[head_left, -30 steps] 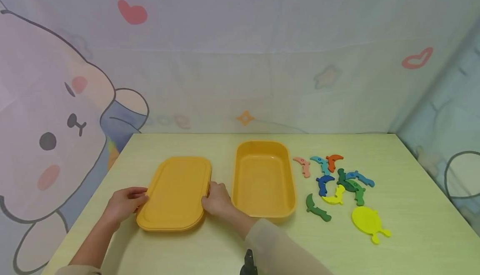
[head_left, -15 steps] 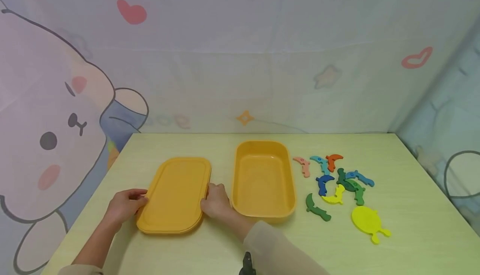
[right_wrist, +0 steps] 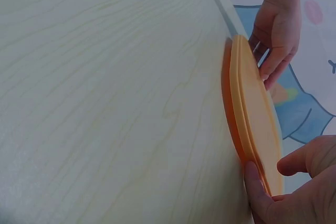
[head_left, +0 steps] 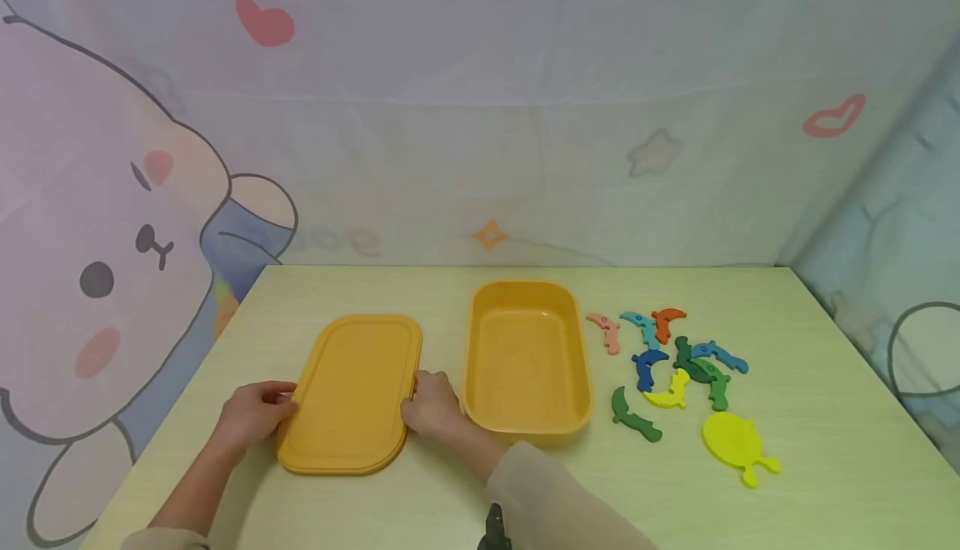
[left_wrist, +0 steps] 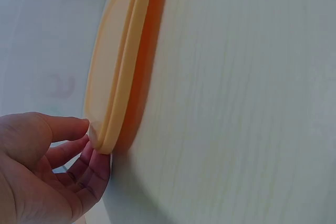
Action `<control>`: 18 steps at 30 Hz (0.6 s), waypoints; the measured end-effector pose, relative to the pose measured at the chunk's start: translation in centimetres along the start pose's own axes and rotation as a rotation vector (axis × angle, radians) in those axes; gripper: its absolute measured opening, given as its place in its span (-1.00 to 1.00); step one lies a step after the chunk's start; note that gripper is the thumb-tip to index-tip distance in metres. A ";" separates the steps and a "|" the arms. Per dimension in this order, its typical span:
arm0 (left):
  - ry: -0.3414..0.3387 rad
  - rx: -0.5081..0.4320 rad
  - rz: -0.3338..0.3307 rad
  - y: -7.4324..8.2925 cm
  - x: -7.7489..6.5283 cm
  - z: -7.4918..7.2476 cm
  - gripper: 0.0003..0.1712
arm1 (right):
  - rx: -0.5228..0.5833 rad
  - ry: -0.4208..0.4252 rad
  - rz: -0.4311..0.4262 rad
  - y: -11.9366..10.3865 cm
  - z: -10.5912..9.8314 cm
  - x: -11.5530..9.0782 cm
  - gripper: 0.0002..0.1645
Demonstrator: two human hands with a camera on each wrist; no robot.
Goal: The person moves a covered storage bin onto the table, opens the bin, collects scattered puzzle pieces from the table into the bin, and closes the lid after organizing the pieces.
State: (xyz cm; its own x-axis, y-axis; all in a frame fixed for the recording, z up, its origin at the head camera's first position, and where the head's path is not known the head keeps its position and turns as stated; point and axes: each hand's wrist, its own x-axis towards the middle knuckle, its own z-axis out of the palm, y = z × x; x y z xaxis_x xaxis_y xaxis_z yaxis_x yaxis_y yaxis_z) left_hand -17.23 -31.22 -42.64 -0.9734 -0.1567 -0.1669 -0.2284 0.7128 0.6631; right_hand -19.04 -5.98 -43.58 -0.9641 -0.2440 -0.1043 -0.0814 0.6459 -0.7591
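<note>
The head view is softly lit, both wrist views dimmer, faint shadows on the table (head_left: 840,433)

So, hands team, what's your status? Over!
Left hand, right hand: gripping opposite sides of yellow lid. Nothing on top of lid. Open box close beside right hand. Over.

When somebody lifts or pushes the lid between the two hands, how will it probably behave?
The lid is probably stiff: its outline looks even, with no sag between the left hand and right hand. Its smooth-looking face may make it slippery. Being broad and low, it seems more apt to slide than roll or tip.
</note>
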 end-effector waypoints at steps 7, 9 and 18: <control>0.026 0.084 0.023 0.0 0.3 0.4 -0.57 | 0.011 0.003 -0.008 0.1 -0.2 0.0 -0.83; 0.036 0.112 0.037 0.0 0.4 0.4 -0.58 | 0.013 0.006 -0.012 0.1 -0.1 0.0 -0.86; 0.044 0.163 0.057 0.3 0.4 0.5 -0.59 | 0.001 0.033 -0.044 0.3 0.0 0.2 -0.92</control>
State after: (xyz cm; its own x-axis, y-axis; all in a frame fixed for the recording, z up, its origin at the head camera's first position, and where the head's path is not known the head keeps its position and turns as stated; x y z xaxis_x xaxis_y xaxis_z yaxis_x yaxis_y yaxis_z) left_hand -17.69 -30.76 -42.91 -0.9853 -0.1404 -0.0976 -0.1709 0.8225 0.5425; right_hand -19.23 -5.80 -43.79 -0.9674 -0.2482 -0.0502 -0.1232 0.6345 -0.7631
